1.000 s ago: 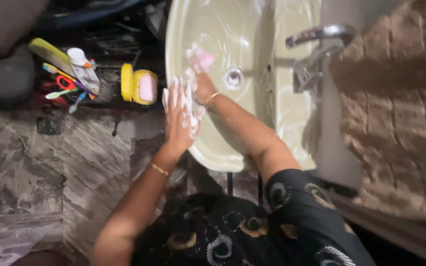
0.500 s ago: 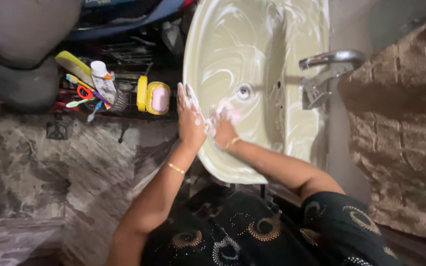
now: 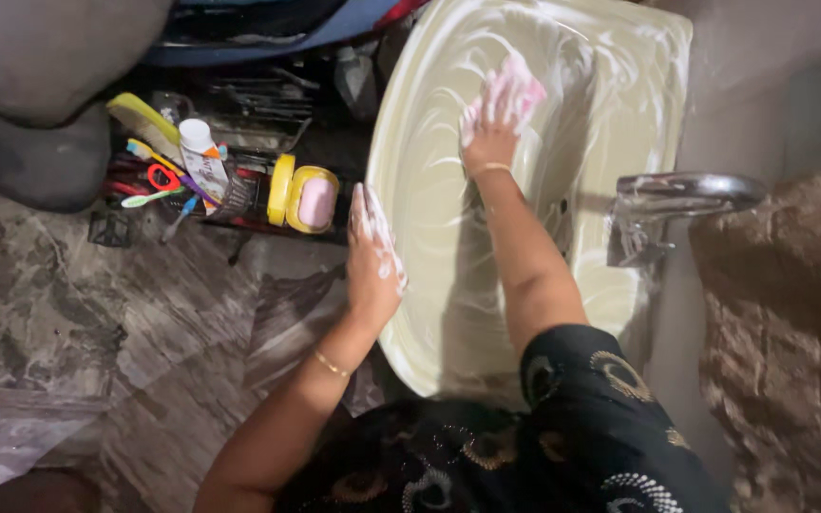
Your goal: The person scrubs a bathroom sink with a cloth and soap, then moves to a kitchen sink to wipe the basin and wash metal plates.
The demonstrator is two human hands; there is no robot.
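Nearest to me, my dark patterned sleeve [image 3: 610, 399] fills the bottom of the view, and from it both forearms run up toward the pale cream wash basin [image 3: 620, 114]. My left hand [image 3: 372, 252] sits flat on the basin's near left rim, fingers straight and pressed together, pointing away from me and streaked with white lather; a thin gold bangle [image 3: 331, 364] circles that wrist. My right hand [image 3: 488, 128] is deeper inside the bowl, on the soapy inner wall, fingers curled over and pressing down on a pink scrub pad [image 3: 517, 87], which lies against the basin's far inner slope under those fingertips. White soap swirls cover the bowl all round it. To the right, a chrome tap [image 3: 686, 190] juts over the basin edge, well apart from both hands. Left of the basin, beside my left hand, stands a yellow soap case [image 3: 306, 198] holding a pink bar, and farther left a rack [image 3: 230, 195] with toothbrushes [image 3: 154, 176] and a tube.
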